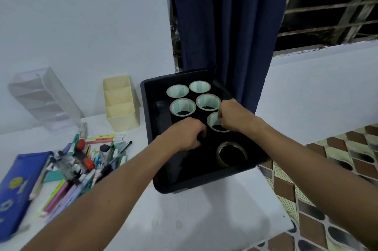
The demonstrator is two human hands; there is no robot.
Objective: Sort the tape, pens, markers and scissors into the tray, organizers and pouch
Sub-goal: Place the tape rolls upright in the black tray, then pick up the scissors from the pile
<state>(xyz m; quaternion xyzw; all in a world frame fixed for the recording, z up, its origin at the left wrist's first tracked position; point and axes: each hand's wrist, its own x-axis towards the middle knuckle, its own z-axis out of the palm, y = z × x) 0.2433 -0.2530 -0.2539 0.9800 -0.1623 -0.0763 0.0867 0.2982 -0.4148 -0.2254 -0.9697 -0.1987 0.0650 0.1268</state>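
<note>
White tabletop carries a black plastic tray holding black tape rolls with white cores. Right hand pinches the rim of one white-cored roll; left hand curls, fingers together, on the tray floor beside it. Loose pens and markers lie left.
</note>
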